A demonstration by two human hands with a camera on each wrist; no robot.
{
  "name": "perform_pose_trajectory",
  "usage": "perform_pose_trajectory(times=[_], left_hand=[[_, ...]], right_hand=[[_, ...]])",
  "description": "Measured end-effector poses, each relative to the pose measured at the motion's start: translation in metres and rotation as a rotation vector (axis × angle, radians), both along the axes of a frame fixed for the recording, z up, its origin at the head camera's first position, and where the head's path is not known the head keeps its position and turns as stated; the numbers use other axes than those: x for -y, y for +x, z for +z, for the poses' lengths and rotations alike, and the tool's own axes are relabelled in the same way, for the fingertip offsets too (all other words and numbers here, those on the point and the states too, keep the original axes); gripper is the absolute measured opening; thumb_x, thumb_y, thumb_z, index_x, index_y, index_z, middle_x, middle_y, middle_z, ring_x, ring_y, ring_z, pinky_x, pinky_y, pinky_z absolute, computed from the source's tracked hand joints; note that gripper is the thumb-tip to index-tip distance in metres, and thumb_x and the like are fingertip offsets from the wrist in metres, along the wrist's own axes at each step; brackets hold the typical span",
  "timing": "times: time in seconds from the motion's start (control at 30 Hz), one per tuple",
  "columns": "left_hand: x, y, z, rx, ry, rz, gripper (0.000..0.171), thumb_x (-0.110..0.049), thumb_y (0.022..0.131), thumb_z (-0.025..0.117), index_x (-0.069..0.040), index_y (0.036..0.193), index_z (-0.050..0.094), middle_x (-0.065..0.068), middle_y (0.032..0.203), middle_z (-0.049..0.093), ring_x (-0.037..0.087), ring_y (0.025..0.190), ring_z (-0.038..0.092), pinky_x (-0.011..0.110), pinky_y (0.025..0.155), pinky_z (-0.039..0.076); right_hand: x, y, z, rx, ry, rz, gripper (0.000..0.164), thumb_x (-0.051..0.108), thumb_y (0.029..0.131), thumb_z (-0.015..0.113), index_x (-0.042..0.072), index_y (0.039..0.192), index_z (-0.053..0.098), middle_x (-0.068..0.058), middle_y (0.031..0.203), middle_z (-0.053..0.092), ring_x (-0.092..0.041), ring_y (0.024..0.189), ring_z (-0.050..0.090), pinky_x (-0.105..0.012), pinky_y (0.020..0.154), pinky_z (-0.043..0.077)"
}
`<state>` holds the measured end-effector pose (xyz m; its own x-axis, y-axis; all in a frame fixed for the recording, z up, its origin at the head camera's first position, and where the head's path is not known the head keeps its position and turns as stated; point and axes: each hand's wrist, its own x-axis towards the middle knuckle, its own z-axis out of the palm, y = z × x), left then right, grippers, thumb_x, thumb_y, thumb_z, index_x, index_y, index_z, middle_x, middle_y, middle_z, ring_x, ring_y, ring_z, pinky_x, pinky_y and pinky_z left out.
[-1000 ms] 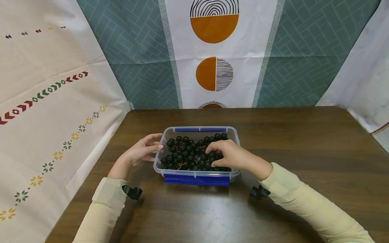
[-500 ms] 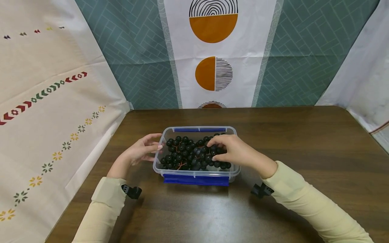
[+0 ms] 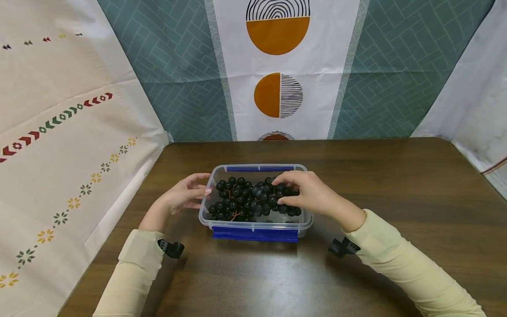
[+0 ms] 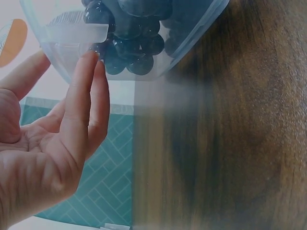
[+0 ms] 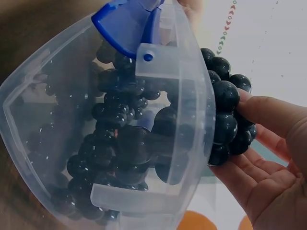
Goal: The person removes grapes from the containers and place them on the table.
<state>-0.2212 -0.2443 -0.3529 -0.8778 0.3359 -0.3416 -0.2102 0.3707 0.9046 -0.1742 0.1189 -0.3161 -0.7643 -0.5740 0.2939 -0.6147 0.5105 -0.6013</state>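
Note:
A clear plastic food container (image 3: 261,226) with blue latches sits on the table, holding bunches of dark grapes (image 3: 231,203). At its right side, my right hand (image 3: 313,193) pinches a bunch of black grapes (image 5: 225,115) between thumb and fingers. In the right wrist view this bunch shows partly above the rim, and the rest is seen through the clear wall. My left hand (image 3: 184,193) is at the container's left end. Its long, fairly straight fingers (image 4: 79,103) touch the outer wall near the rim, and nothing is in the palm.
The brown wooden table (image 3: 380,185) stretches around the container. A blue latch (image 3: 255,234) hangs open along the near side. Patterned teal and white cloth (image 3: 190,66) hangs behind the table, with cream cloth (image 3: 79,132) at the left. A small black camera (image 3: 172,249) sits at each wrist.
My right hand has risen slightly and shifted a little right and away from me, drawing the grape bunch up and baring container floor at the near right. The left hand stays in place.

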Motion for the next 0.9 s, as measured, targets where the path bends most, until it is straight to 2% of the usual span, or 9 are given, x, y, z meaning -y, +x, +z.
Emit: perform_pose_trajectory(times=[0.47,0.9], left_hand=[[0.000,-0.002,0.000,0.000,-0.008,-0.001,0.070,-0.021,0.093,0.063,-0.014,0.150,0.022,0.028,0.140,0.038,0.019,0.105,0.059,0.043,0.085,0.054],[0.000,0.000,0.002,-0.003,-0.008,-0.001,0.070,-0.019,0.093,0.061,-0.013,0.150,0.022,0.029,0.140,0.038,0.022,0.107,0.058,0.042,0.083,0.055]], right_hand=[[-0.009,0.000,0.006,0.044,-0.103,-0.025,0.038,0.005,0.077,0.078,0.006,0.112,0.065,-0.009,0.111,0.066,-0.018,0.089,0.059,-0.038,0.081,0.054],[-0.020,0.000,0.013,0.021,-0.136,-0.075,0.037,0.005,0.078,0.077,0.006,0.113,0.065,-0.009,0.108,0.066,-0.019,0.089,0.058,-0.039,0.081,0.054]])
